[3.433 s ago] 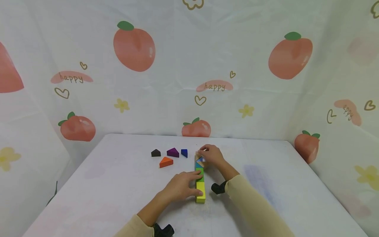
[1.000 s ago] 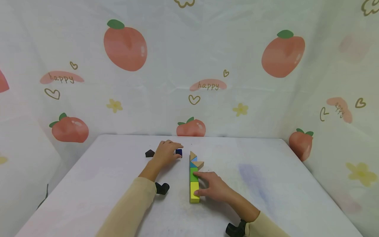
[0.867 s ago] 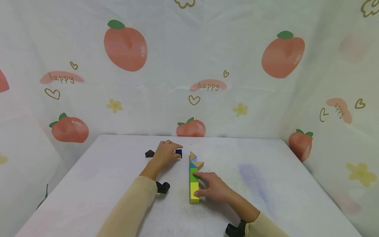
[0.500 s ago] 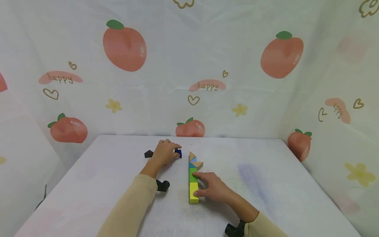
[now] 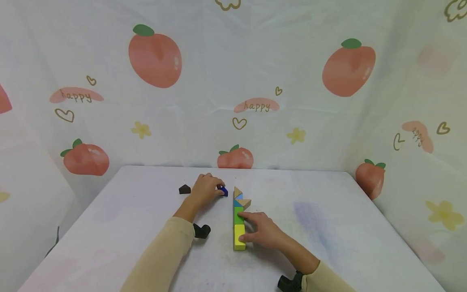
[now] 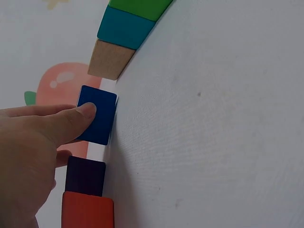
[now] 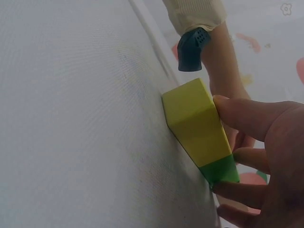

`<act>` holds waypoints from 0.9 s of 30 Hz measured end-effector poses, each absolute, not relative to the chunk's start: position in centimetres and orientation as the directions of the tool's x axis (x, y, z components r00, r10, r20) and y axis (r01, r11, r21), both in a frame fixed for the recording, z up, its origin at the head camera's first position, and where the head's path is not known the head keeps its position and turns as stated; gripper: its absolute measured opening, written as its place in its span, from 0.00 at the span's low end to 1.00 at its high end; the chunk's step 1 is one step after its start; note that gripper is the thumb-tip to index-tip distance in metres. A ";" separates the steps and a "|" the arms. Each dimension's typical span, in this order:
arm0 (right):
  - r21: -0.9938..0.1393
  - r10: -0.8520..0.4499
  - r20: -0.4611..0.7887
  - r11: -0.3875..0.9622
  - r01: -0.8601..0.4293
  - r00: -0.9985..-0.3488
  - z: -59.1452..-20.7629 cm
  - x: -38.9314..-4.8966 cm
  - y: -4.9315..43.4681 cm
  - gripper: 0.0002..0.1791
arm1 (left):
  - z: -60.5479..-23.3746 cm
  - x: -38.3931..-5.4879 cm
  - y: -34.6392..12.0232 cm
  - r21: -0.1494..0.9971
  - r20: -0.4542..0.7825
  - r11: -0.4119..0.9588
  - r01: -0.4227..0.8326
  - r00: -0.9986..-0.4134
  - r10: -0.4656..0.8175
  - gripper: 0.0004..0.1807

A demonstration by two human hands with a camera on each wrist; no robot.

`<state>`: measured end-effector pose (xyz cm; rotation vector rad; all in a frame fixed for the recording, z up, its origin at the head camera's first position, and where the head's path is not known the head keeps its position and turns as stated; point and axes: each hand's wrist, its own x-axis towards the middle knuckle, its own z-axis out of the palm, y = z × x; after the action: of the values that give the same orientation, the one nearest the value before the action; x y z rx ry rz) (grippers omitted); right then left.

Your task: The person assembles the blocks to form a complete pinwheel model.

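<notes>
My left hand (image 5: pixel 204 190) pinches a small dark blue triangular block (image 6: pixel 102 121) between thumb and fingers, close to the far end of a row of blocks. In that row lie a yellow block (image 5: pixel 239 232), a green block (image 5: pixel 238 220), blue triangular pieces (image 5: pixel 237 203) and bare wood triangles (image 5: pixel 237 191), one pointing out to the right. My right hand (image 5: pixel 265 231) touches the row from the right side. Its thumb rests on the yellow block, its index finger on the green one, fingers extended.
A black block (image 5: pixel 184 189) lies left of my left hand. The left wrist view shows a dark purple block (image 6: pixel 85 175) and an orange-red block (image 6: pixel 88 209), both hidden by my left hand and arm in the head view. A printed cloth hangs behind the white table (image 5: pixel 310 251).
My left hand has gone from the row to the blue block, which has just turned and shifted slightly right. My right hand has come back from the row's far end to the yellow and green blocks.
</notes>
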<state>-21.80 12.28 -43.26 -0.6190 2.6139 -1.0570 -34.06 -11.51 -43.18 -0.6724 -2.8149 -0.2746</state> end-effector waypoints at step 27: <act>-0.701 -0.507 -0.005 0.617 -0.358 -0.862 -43.4 -21.8 12.4 0.39 | -42.8 -32.0 -10.7 0.197 0.239 0.868 0.456 -0.881 0.409 0.12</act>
<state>-21.83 12.41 -43.41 -0.7144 2.6376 -1.0776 -32.05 -10.68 -42.78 -0.6664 -2.8512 -0.3693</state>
